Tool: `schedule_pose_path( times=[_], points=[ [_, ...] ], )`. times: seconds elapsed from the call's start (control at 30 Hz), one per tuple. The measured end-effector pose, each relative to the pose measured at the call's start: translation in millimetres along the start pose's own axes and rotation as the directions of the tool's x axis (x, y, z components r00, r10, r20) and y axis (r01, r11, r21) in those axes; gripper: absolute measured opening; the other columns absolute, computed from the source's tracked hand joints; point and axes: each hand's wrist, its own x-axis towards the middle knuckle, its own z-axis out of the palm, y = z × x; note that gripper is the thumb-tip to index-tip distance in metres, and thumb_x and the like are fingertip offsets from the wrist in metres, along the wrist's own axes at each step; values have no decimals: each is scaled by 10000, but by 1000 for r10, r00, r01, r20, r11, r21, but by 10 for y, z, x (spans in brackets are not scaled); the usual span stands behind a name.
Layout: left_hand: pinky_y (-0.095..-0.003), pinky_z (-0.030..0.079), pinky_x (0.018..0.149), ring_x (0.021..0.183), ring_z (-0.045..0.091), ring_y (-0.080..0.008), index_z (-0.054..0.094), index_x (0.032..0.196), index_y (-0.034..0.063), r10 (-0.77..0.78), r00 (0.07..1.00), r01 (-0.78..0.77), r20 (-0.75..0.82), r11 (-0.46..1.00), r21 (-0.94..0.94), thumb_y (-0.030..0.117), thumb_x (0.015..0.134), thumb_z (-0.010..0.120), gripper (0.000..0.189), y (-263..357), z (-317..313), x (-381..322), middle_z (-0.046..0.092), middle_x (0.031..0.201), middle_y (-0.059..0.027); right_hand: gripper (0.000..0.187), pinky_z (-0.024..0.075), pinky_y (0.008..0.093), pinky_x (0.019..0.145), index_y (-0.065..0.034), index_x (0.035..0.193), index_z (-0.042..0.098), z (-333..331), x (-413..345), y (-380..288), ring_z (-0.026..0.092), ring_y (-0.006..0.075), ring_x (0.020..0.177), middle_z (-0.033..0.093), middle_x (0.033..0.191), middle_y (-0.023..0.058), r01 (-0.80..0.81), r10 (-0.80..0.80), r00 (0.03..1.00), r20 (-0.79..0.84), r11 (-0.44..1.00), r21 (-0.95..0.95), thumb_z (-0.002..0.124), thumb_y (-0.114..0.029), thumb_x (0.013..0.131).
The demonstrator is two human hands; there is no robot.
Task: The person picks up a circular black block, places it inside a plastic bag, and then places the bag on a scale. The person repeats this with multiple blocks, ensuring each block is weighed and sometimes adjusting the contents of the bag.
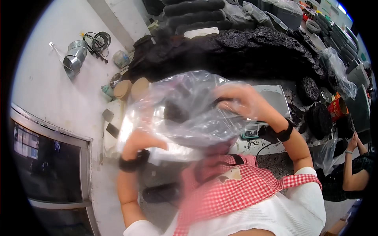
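Observation:
A large clear plastic bag (200,118) hangs spread out in front of me above the worktable. My right hand (240,98) pinches the bag's plastic near its upper right side, thumb against fingers. At the bag's left side is my left hand (143,140), thumb pointing right; motion blur and plastic hide how its fingers lie. A dark patch shows through the middle of the bag, too blurred to name. Right of the bag stands a weighing scale with a metal platform (274,98) and a teal-framed display (249,134), partly covered by my right hand and the bag.
A long heap of black flaky material (236,56), like dried seaweed, lines the table's back. Round black cakes (319,121) and a red can (337,109) lie at right, near another person's hands (353,143). Tan round blocks (122,90) stand left, by the wall.

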Motion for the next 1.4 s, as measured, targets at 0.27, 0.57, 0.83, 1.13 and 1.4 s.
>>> schedule_pose_path(
  times=[0.27, 0.57, 0.83, 1.13, 1.4],
  points=[
    [-385, 444, 864, 1037, 606, -277, 633, 1086, 3, -272, 954, 296, 128, 922, -251, 258, 906, 570, 318, 875, 426, 837, 642, 1131, -190, 224, 502, 288, 679, 13, 1029, 630, 194, 172, 171, 623, 151, 765, 653, 837, 62, -198, 430, 901, -48, 509, 837, 572, -174, 920],
    [-339, 451, 758, 825, 564, -210, 594, 997, -64, -49, 843, -120, -535, 953, -277, 55, 924, 496, 171, 804, 904, 428, 606, 939, -139, 560, 421, 451, 1003, -9, 1303, 488, -142, -81, -92, 488, 290, 1225, 550, 1282, 161, -215, 156, 976, 150, 785, 581, 690, -149, 800],
    [-348, 426, 921, 1122, 516, -245, 575, 1157, -25, 50, 954, -166, -297, 910, -380, 215, 802, 683, 443, 839, 679, 342, 550, 1172, -149, 254, 503, 345, 752, -35, 1011, 660, 260, -344, 130, 622, 261, 875, 640, 978, 135, -70, 73, 997, -15, 986, 149, 657, -153, 786],
    [-416, 411, 995, 1092, 574, -322, 624, 1084, -37, 305, 952, -304, -11, 951, 59, 238, 855, 609, 358, 892, 701, 249, 621, 1091, -201, 192, 498, 359, 689, 9, 954, 642, 395, -284, -203, 631, 269, 808, 635, 927, 160, 6, 30, 974, -224, 987, 158, 586, -86, 797],
    [-388, 470, 719, 804, 602, -264, 622, 782, 18, 170, 930, -153, -324, 985, 77, 39, 837, 496, 139, 756, 1348, 162, 638, 798, -115, 275, 488, 364, 846, 31, 1079, 628, 952, -420, -232, 624, 291, 946, 645, 1039, 186, -126, 221, 849, -481, 967, 223, 507, -68, 853]
  ],
)
